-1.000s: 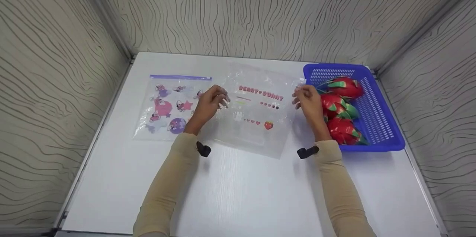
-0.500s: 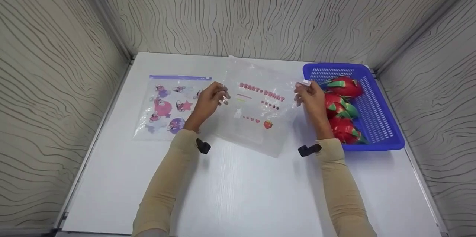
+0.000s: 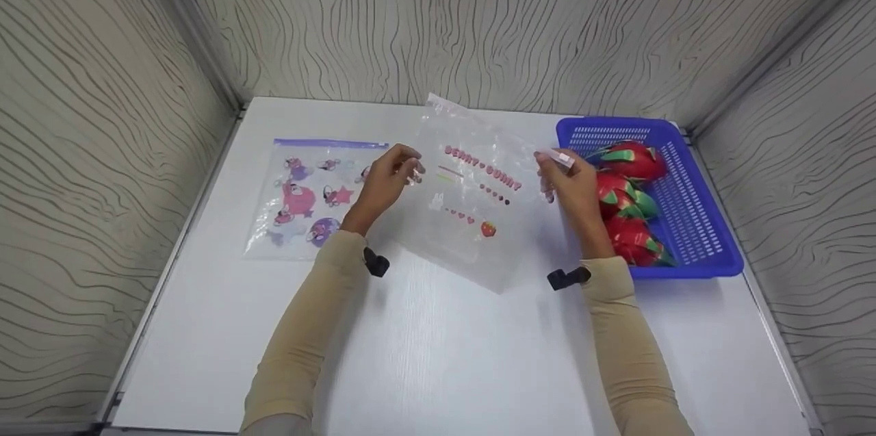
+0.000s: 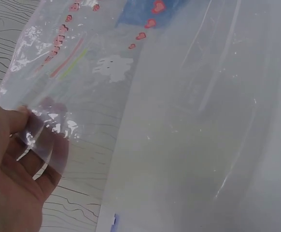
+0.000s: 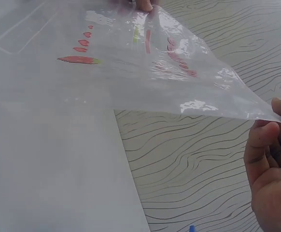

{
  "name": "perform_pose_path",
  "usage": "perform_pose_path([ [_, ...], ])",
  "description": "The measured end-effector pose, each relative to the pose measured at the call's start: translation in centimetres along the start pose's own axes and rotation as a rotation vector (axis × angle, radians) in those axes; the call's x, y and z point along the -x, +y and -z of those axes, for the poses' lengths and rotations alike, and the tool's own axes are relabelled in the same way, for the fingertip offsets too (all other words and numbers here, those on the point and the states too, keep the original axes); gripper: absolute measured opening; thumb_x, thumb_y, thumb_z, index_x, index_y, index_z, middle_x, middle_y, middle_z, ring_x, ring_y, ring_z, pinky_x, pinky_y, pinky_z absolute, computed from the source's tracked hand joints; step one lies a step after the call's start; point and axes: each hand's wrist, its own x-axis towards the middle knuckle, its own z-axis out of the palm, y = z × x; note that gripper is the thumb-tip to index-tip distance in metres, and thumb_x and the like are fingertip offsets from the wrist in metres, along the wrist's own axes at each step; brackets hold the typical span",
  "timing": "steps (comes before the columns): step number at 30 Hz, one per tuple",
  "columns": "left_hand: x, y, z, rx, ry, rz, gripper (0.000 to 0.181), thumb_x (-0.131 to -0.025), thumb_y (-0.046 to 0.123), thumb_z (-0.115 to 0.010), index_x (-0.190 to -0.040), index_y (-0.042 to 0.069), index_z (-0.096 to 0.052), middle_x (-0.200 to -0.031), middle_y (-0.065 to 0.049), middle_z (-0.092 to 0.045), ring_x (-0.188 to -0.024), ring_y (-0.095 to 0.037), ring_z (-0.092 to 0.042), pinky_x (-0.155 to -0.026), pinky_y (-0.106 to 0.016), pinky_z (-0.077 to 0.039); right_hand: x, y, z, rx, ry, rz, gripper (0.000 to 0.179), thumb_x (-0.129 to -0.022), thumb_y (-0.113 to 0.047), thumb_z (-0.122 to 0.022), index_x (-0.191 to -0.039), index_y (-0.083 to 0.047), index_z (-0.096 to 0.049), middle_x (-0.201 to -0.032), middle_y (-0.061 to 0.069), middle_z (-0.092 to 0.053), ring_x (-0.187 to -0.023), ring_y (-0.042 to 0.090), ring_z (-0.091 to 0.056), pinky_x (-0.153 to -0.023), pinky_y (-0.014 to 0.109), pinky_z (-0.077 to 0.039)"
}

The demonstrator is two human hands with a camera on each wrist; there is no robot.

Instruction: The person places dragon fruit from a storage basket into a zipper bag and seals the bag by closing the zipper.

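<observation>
Clear bag [image 3: 465, 200] is tilted over the counter [image 3: 445, 367], btwn both grips: L grip [image 3: 390, 179] pinches its L edge, R grip [image 3: 573, 179] pinches the top R corner nr the white slider [image 3: 567, 160]. Prob. best: light, even tension, pinch edges only, as thin film likely creases. Qty: 2 bags incl. flat purple-zip bag [image 3: 301, 200] on L; 1 blue basket [image 3: 697, 231] on R w/ 3 red-green fruits [image 3: 638, 162].
</observation>
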Motion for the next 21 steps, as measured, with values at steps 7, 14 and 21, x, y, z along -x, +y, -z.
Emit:
perform_pose_path([
  [7, -0.5, 0.4, 0.0, -0.003, 0.004, -0.001, 0.02, -0.112, 0.013, -0.054, -0.126, 0.003, -0.064, -0.109, -0.016, -0.073, -0.094, -0.029, -0.075, -0.08, -0.027, -0.058, 0.2, -0.7, -0.3, -0.053, 0.041, 0.059, 0.027, -0.102, -0.02, -0.074, -0.112, 0.005, -0.074, -0.08, 0.001, -0.067, -0.056, 0.012, -0.057, -0.047, 0.019, -0.049],
  [14, -1.0, 0.7, -0.1, -0.044, 0.01, 0.04, 0.026, -0.111, 0.01, -0.055, -0.135, 0.0, -0.058, -0.119, -0.017, -0.07, -0.108, -0.03, -0.073, -0.094, -0.035, -0.058, 0.4, -0.8, -0.5, -0.039, 0.058, 0.134, 0.026, -0.102, -0.021, -0.074, -0.112, 0.004, -0.075, -0.08, 0.002, -0.066, -0.056, 0.013, -0.056, -0.048, 0.019, -0.049],
  [21, -1.2, 1.6, -0.4, -0.081, 0.024, 0.044, 0.04, -0.11, 0.009, -0.054, -0.148, -0.002, -0.049, -0.145, -0.02, -0.054, -0.137, -0.036, -0.057, -0.115, -0.046, -0.05, 0.6, -1.2, -0.8, -0.038, 0.087, 0.142, 0.024, -0.102, -0.02, -0.073, -0.109, 0.003, -0.074, -0.078, 0.001, -0.066, -0.056, 0.012, -0.057, -0.048, 0.019, -0.049],
])
